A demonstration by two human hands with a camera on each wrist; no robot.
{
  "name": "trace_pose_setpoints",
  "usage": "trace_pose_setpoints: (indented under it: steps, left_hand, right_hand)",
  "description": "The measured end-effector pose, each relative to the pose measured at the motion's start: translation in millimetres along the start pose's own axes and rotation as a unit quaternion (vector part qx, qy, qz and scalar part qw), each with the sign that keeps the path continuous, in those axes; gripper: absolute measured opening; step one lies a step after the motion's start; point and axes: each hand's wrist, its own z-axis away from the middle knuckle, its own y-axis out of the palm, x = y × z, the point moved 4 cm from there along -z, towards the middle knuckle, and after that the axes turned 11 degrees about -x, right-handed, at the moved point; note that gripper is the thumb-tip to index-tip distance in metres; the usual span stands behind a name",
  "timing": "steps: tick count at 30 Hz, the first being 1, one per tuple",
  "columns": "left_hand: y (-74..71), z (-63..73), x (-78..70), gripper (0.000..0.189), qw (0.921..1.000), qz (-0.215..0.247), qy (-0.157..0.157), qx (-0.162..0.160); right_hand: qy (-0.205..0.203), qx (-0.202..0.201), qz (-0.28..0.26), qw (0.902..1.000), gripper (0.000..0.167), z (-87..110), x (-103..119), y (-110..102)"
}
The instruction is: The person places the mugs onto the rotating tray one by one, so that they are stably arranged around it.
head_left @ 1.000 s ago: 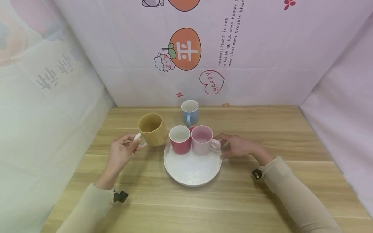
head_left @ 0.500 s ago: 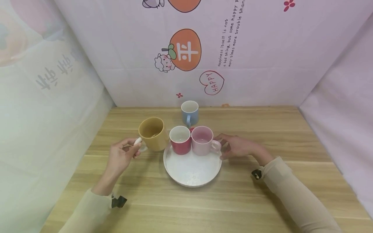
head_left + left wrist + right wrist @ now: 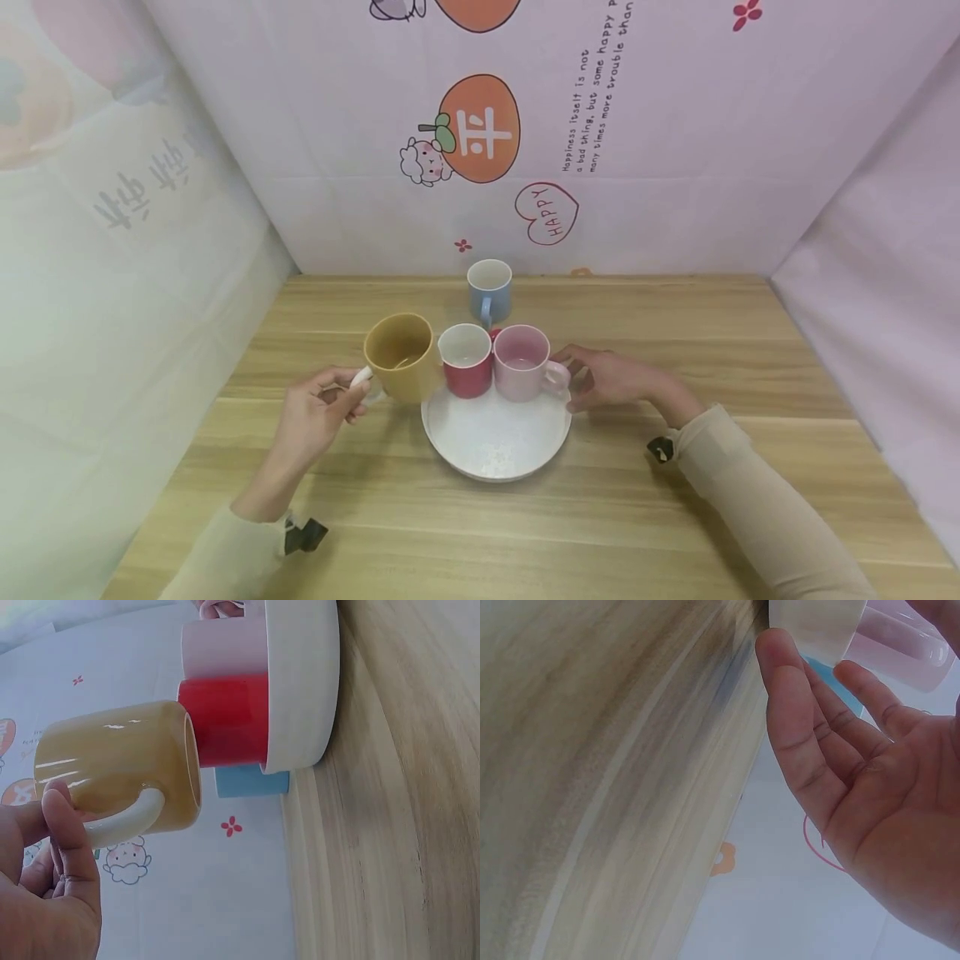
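Note:
My left hand (image 3: 313, 417) pinches the white handle of a yellow mug (image 3: 411, 375) between thumb and fingers. In the left wrist view this mug hangs in the air, above the level of the tray's rim. A round white tray (image 3: 495, 446) lies to its right and bears a red mug (image 3: 468, 380) with a white inside and a pink mug (image 3: 517, 380), side by side at its back. From the right, my right hand (image 3: 611, 375) reaches to the tray's edge by the pink mug's handle, its fingers loosely bent in the right wrist view.
Behind the tray, a light blue mug (image 3: 491, 302) stands on the wooden table (image 3: 450, 542), handle toward me. White printed cloth (image 3: 390, 217) encloses the table at the back and on both sides.
The yellow mug in my left hand has come nearer to me and slightly right, and now overlaps the tray's left edge in the head view. My right hand has stayed in place.

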Motion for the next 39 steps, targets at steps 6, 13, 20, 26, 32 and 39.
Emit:
trace_pose_setpoints:
  steps: [6, 13, 20, 26, 32, 39]
  left_hand:
    - [1.9, 6.8, -2.1, 0.016, 0.9995, 0.000, 0.025, 0.018]
    - [6.1, 16.8, -6.4, 0.014, 0.9991, 0.013, 0.022, 0.033]
    - [13.4, 22.4, -13.6, 0.014, 0.9987, 0.026, 0.018, 0.040]
    - [21.7, 25.9, -18.5, 0.013, 0.9966, 0.038, 0.046, 0.057]
    - [33.0, 27.3, -18.3, 0.013, 0.9946, 0.052, 0.048, 0.076]
    - [46.0, 27.7, -22.6, 0.015, 0.9931, 0.051, 0.037, 0.099]
  right_hand:
    - [0.000, 0.004, -0.006, 1.0000, 0.072, -0.3, -0.3, 1.3]
    - [0.001, 0.005, -0.006, 1.0000, 0.073, 0.4, -0.2, 1.9]
    - [-0.001, 0.004, -0.001, 1.0000, 0.073, 0.3, -0.6, 1.5]
    - [-0.001, 0.003, -0.002, 1.0000, 0.073, 0.5, 0.6, 0.5]
    - [-0.006, 0.001, -0.004, 1.0000, 0.071, 1.1, 0.8, 0.1]
    - [-0.007, -0.001, -0.001, 1.0000, 0.072, 0.4, -0.5, 0.6]
